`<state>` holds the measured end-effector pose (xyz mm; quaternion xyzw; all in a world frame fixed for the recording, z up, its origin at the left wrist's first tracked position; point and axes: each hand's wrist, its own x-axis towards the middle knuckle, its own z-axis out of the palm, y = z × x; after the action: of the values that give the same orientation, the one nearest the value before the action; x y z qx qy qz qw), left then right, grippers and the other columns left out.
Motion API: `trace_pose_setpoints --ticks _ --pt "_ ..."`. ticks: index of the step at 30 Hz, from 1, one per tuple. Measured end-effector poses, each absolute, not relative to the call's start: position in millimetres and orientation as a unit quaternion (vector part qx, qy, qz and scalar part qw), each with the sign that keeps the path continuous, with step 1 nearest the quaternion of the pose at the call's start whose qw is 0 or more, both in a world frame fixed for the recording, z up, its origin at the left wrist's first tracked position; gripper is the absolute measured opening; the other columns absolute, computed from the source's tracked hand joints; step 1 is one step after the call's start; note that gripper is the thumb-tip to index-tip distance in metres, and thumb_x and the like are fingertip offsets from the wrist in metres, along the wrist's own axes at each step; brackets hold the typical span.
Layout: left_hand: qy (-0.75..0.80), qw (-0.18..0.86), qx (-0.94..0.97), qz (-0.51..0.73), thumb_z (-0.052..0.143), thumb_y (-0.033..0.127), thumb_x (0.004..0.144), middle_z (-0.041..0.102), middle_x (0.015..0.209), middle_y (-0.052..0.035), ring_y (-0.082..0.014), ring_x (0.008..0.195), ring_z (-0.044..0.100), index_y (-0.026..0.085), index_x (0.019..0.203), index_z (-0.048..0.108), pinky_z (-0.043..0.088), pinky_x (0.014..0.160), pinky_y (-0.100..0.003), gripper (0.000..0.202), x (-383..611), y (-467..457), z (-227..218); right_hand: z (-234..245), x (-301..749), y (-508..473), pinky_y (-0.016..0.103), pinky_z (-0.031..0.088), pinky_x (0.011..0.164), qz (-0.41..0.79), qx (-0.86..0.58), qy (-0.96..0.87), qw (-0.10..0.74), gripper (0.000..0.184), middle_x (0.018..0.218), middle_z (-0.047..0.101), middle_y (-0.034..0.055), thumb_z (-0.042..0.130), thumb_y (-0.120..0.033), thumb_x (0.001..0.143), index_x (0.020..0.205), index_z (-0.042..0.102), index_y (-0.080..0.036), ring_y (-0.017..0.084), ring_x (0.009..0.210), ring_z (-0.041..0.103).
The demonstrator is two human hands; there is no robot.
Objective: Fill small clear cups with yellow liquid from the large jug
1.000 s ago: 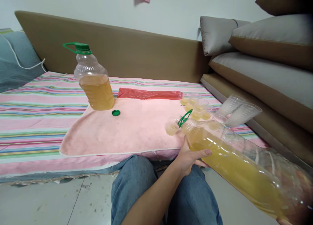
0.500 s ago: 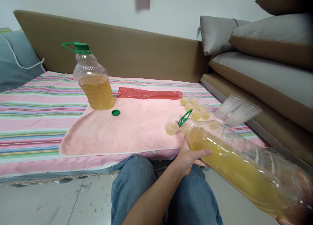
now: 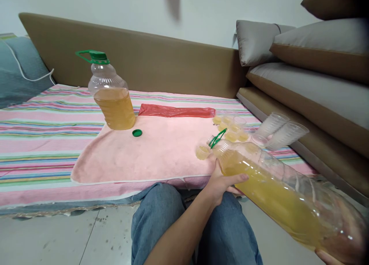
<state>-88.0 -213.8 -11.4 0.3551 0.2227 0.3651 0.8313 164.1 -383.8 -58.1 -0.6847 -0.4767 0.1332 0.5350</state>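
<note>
A large clear plastic bottle [image 3: 273, 195] of yellow liquid lies tilted in my two hands, its neck with the green ring handle [image 3: 217, 138] pointing left. My left hand [image 3: 221, 182] supports it from below near the shoulder, thumb along its side. At the bottle's base, my right hand [image 3: 343, 240] grips it, partly seen through the plastic at the frame's edge. The open mouth rests at the rim of a small clear cup [image 3: 202, 151], which holds some yellow liquid. Beyond the bottle stand several filled cups [image 3: 230, 128] in a cluster.
Two stacks of clear cups [image 3: 286, 134] lean at the right, beside piled cushions [image 3: 305, 84]. A capped bottle [image 3: 115, 107] stands at the left on the striped sheet, near a green cap [image 3: 137, 133]. Behind the pink mat [image 3: 144, 157] lies a red plastic bag [image 3: 175, 110].
The bottle's base and my right hand have shifted slightly left. The mouth stays at the cup's rim. The camera view has tilted down a little.
</note>
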Motion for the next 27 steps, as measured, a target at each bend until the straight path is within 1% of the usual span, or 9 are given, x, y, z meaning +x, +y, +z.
trace_pose_setpoints --ticks 3,6,9,12,14,18,21,23,27 --pt "0.232 0.816 0.373 0.376 0.084 0.031 0.060 0.063 0.124 -0.0117 -0.0310 0.101 0.067 0.023 0.127 0.043 0.056 0.056 -0.026 0.078 -91.8 -213.5 -7.8 -66.5 159.8 -380.8 0.054 0.053 0.082 0.188 -0.658 -0.439 0.582 0.111 0.143 0.042 -0.0010 0.087 -0.055 0.047 0.144 0.034 -0.054 0.036 0.124 0.047" --pt "0.235 0.805 0.389 0.380 0.085 0.029 0.059 0.065 0.121 -0.0108 -0.0323 0.104 0.066 0.023 0.129 0.045 0.056 0.059 -0.027 0.081 -96.2 -212.4 -0.4 -70.6 146.1 -380.2 0.051 0.045 0.097 0.218 -0.653 -0.389 0.612 0.114 0.151 0.031 -0.0047 0.088 -0.058 0.048 0.146 0.031 -0.052 0.032 0.138 0.031" --pt "0.212 0.796 0.398 0.403 0.088 0.025 0.054 0.064 0.124 -0.0106 -0.0307 0.112 0.063 0.023 0.128 0.048 0.058 0.075 -0.034 0.084 -98.8 -210.1 6.9 -69.1 129.5 -377.0 0.054 0.044 0.099 0.229 -0.641 -0.356 0.641 0.120 0.153 0.029 -0.0018 0.088 -0.061 0.044 0.149 0.030 -0.048 0.034 0.141 0.025" --pt "0.147 0.784 0.403 0.450 0.091 0.021 0.050 0.061 0.130 -0.0098 -0.0295 0.122 0.057 0.023 0.133 0.047 0.050 0.100 -0.040 0.094 -98.9 -206.7 8.6 -64.6 113.9 -371.7 0.059 0.046 0.098 0.226 -0.616 -0.345 0.672 0.118 0.152 0.032 0.0033 0.088 -0.059 0.047 0.150 0.031 -0.043 0.038 0.140 0.026" --pt "0.124 0.780 0.412 0.454 0.092 0.022 0.048 0.059 0.133 -0.0105 -0.0303 0.123 0.056 0.024 0.138 0.044 0.045 0.105 -0.044 0.102 -98.8 -204.6 7.2 -61.6 104.2 -368.7 0.058 0.047 0.097 0.229 -0.581 -0.337 0.704 0.116 0.150 0.035 0.0063 0.088 -0.054 0.049 0.150 0.033 -0.038 0.039 0.139 0.027" --pt "0.142 0.762 0.436 0.457 0.095 0.031 0.045 0.055 0.138 -0.0138 -0.0332 0.129 0.051 0.024 0.145 0.038 0.038 0.110 -0.046 0.115 -100.5 -203.1 8.1 -58.0 86.1 -366.0 0.051 0.050 0.097 0.264 -0.557 -0.278 0.737 0.112 0.149 0.037 0.0061 0.091 -0.046 0.047 0.146 0.040 -0.037 0.038 0.136 0.033" --pt "0.107 0.723 0.450 0.513 0.094 0.041 0.042 0.044 0.149 -0.0134 -0.0320 0.140 0.038 0.028 0.150 0.027 0.031 0.115 -0.043 0.128 -101.6 -205.1 13.7 -56.2 72.8 -363.4 0.052 0.051 0.094 0.308 -0.556 -0.238 0.735 0.105 0.140 0.048 0.0088 0.092 -0.053 0.044 0.138 0.049 -0.036 0.038 0.126 0.046" --pt "0.078 0.706 0.455 0.537 0.093 0.048 0.041 0.040 0.152 -0.0116 -0.0312 0.141 0.037 0.032 0.152 0.022 0.030 0.116 -0.043 0.133 -102.4 -207.2 17.4 -54.1 63.0 -359.2 0.055 0.051 0.093 0.336 -0.539 -0.230 0.738 0.107 0.134 0.054 0.0105 0.093 -0.057 0.040 0.136 0.052 -0.035 0.039 0.120 0.051" --pt "0.060 0.696 0.457 0.551 0.089 0.057 0.042 0.058 0.136 -0.0119 -0.0343 0.129 0.052 0.032 0.147 0.034 0.042 0.107 -0.045 0.121 -112.2 -211.6 27.1 -49.6 41.6 -343.0 0.055 0.053 0.090 0.402 -0.481 -0.274 0.730 0.112 0.129 0.058 0.0122 0.094 -0.055 0.042 0.142 0.046 -0.034 0.039 0.114 0.056"
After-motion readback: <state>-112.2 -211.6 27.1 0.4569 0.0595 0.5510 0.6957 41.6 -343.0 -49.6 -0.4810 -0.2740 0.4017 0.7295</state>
